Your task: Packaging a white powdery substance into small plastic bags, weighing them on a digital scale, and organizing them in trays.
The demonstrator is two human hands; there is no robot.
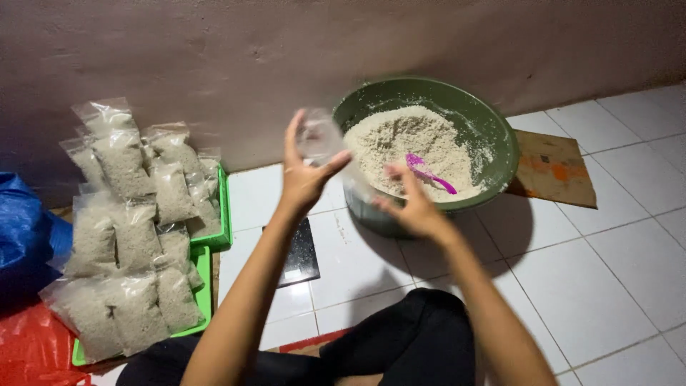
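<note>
My left hand (pixel 303 174) and my right hand (pixel 410 204) are raised in front of me, both pinching an empty clear plastic bag (pixel 323 140) that stretches between them. Just behind the hands stands a large green basin (pixel 500 136) heaped with pale crumbly grain (pixel 400 139). A pink scoop (pixel 427 171) lies stuck in the grain near the basin's front rim, close to my right hand.
Many filled clear bags of the same grain (pixel 136 229) are stacked on green trays (pixel 224 214) at the left. A dark flat scale (pixel 300 254) lies on the white tiled floor under my left forearm. Blue plastic (pixel 25 236) and red plastic (pixel 32 347) sit far left, cardboard (pixel 554 168) right.
</note>
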